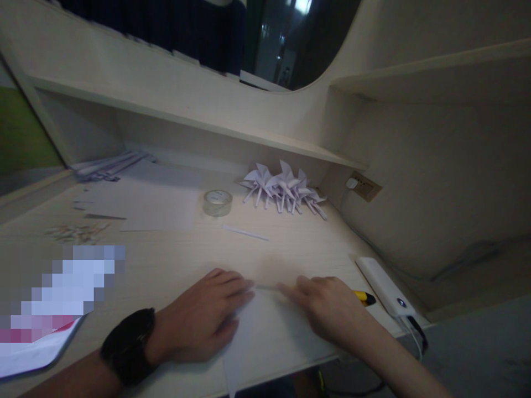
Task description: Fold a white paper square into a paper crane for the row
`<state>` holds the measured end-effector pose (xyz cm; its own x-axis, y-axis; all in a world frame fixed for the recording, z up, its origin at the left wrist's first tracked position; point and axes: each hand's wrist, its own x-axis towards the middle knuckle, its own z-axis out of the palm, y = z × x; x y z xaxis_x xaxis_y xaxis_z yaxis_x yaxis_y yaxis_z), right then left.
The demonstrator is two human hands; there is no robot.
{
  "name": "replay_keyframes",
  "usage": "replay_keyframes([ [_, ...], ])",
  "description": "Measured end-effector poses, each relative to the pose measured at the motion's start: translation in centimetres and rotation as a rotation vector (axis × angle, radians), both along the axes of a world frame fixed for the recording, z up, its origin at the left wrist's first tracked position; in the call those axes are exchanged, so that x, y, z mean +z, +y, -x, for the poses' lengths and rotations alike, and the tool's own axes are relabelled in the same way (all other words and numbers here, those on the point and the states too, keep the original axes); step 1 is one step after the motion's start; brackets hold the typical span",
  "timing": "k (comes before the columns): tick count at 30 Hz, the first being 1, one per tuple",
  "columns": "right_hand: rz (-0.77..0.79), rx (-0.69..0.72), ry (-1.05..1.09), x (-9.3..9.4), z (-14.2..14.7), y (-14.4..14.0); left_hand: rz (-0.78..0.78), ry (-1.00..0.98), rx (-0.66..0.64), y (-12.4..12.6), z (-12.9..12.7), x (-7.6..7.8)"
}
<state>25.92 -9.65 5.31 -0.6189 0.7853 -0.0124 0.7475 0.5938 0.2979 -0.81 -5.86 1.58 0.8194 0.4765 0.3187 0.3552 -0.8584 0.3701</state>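
A white sheet of paper (244,334) lies on the desk in front of me and reaches its front edge. My left hand (215,312), with a black watch (128,345) on the wrist, presses the paper's far edge, fingers together and thumb tucked below. My right hand (326,304) is closed at the right end of that edge, its index finger stretched toward the left hand and blurred. A thin dark line runs between the fingertips; I cannot tell whether it is a fold or a rolled edge. A thin white paper stick (245,232) lies beyond the hands.
Several paper pinwheels (286,185) and a roll of clear tape (218,203) stand at the back. Paper sheets (161,193), paper strips (112,166) and small scattered sticks (77,233) are left. A phone (53,331), a yellow-black tool (364,297) and a white power strip (384,284) flank the hands.
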Motion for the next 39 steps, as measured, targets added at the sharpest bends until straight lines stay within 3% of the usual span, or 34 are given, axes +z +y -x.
replay_keyframes([
  [39,0.006,0.003,-0.007,0.24,0.19,0.12,-0.005,0.001,-0.009,0.06,0.02,-0.18],
])
